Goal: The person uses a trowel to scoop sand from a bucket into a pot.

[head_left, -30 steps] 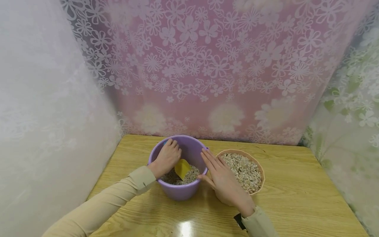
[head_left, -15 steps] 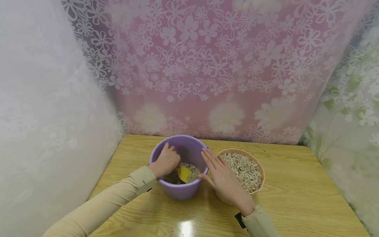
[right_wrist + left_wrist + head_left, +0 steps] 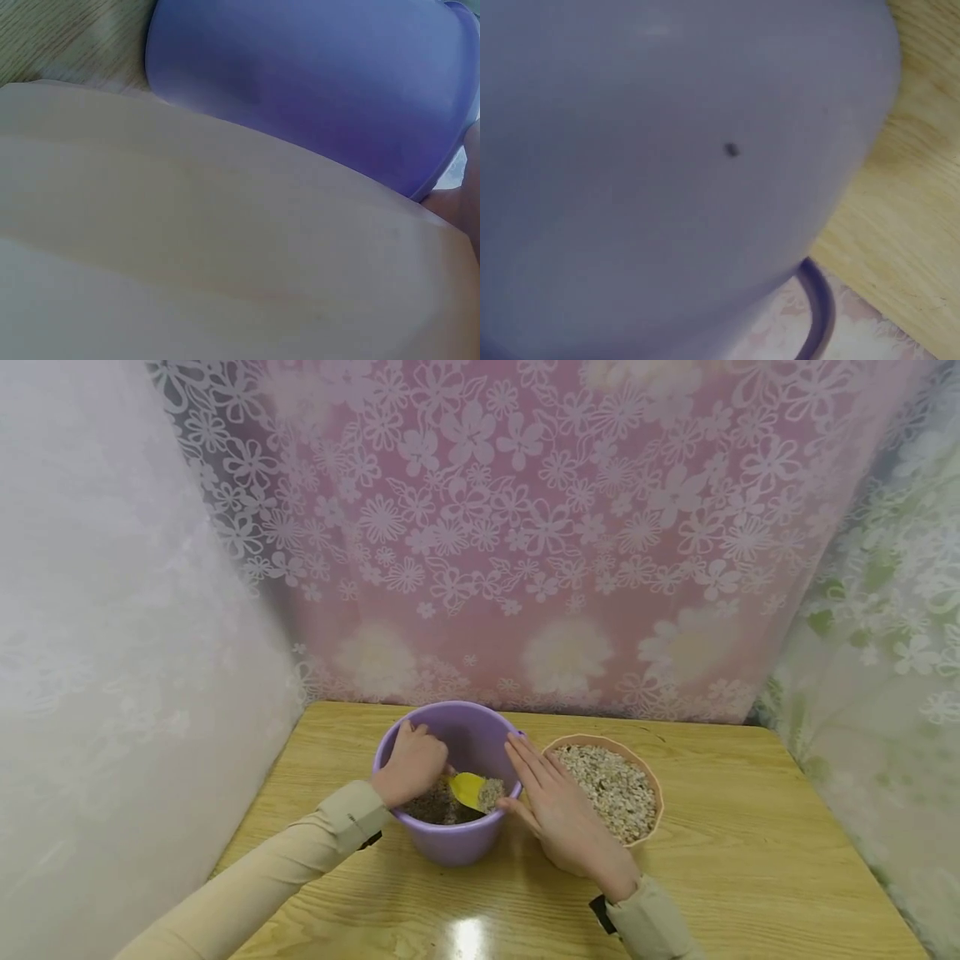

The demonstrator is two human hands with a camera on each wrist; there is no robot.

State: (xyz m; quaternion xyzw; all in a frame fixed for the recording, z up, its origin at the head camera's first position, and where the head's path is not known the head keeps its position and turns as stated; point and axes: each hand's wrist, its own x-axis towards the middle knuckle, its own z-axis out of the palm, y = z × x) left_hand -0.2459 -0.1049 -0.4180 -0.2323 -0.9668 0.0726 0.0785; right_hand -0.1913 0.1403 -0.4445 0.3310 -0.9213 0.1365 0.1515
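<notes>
My left hand (image 3: 414, 763) reaches into a purple bucket (image 3: 457, 846) and grips a yellow scoop (image 3: 465, 790), whose handle is hidden by the hand. A small heap of pale grain-like bits (image 3: 491, 794) lies at the scoop's right end, with more in the bucket below. My right hand (image 3: 562, 814) rests with straight fingers against the bucket's right rim. In the left wrist view, the bucket's wall (image 3: 705, 195) fills most of the picture. The right wrist view has the bucket (image 3: 315, 82) behind a pale curved surface.
Right of the bucket stands a peach-coloured bowl (image 3: 660, 797), full of pale flakes (image 3: 609, 787), partly behind my right hand. Both containers stand on a wooden table (image 3: 750, 860). A pink flowered curtain (image 3: 480, 543) hangs at the back, with pale sheets at both sides.
My left hand has shifted slightly left, tilting the scoop; its yellow bowl now lies flatter, with grain-like bits at its right end. The right hand stays at the rim.
</notes>
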